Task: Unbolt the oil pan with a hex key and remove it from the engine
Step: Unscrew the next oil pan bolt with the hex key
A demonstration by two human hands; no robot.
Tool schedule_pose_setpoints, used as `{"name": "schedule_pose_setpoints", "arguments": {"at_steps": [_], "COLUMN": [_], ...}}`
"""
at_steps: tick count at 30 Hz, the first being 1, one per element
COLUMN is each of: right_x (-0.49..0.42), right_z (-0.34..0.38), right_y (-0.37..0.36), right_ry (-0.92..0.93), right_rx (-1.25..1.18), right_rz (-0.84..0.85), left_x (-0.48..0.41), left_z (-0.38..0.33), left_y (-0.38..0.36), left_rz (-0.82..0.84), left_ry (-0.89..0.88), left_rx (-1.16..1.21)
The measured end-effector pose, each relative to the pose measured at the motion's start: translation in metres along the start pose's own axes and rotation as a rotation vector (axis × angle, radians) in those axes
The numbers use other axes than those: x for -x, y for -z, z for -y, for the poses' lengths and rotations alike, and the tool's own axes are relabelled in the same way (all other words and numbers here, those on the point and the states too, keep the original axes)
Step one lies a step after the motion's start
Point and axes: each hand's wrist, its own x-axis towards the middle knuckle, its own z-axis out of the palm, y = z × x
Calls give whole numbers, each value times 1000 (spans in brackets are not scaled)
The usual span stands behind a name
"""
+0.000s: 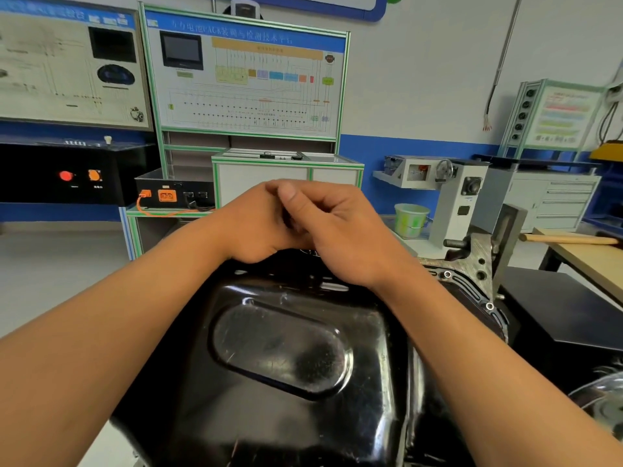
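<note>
**While both hands bunch together, pan sits on the engine**

As seen from beside the bench: left hand (253, 227) and right hand (340, 237) are pressed against each other, fingers curled inward, right thumb on top. Whatever sits between them is hidden, so I can't tell if either one grips a tool. No hex key visible.

Oil pan (286, 348) lies directly below and nearer than the hands: glossy black, with a raised oval panel in the middle. Hands hover over its far edge; contact with the pan can't be judged. Forearms run along both sides of it.

Right of the right hand, the pan's flange meets the grey engine casting (472, 257). Two bright round spots (447, 274) show on that flange. Bolt heads or bare holes, can't tell.

Beyond the right hand: green bucket (411, 219) on the floor. Further right, a wooden handle (569, 239) lies on a table (590, 264). Beyond the left hand: black box with orange connector (167, 196), and a wiring-diagram training board (246, 79) above it.
</note>
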Motion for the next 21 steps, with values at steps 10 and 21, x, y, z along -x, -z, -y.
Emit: {"name": "schedule_pose_setpoints", "arguments": {"at_steps": [10,21], "right_x": [6,4], "right_z": [3,2], "right_y": [7,3], "right_ry": [33,-15], "right_rx": [-109,-77], "right_rz": [52,-179], "left_x": [2,-2], "left_z": [-6,0], "left_y": [3,2], "left_rz": [39,30], "left_ry": [-4,71], "left_rx": [8,59]}}
